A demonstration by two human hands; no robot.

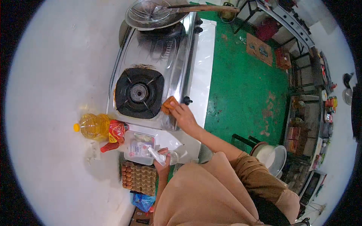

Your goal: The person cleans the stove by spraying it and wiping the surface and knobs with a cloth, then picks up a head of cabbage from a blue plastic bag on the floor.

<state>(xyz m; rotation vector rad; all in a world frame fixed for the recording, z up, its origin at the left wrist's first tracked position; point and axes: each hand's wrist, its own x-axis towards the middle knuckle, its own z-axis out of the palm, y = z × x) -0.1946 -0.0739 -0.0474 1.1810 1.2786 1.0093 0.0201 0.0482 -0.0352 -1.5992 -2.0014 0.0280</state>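
Observation:
My right hand [183, 116] grips a folded orange-brown cloth [169, 105]. The cloth is against the steel top of a gas stove [174, 81], between the near burner [138, 92] and a black knob [187, 100]. Lower down, my left hand [163, 162] is closed around a clear spray bottle [173, 157] with a white spray head [157, 155]. That bottle is beside a clear plastic container [140, 147] at the stove's near end. Brown and dark stains mark the stove top around the burner.
A wok [135, 16] with a wire skimmer [154, 11] sits on the far burner, long handles jutting right. Near the wall stand an oil bottle [93, 126] and a red sauce bottle [117, 130]. An egg tray [142, 177] lies below. Green floor [241, 90] extends right.

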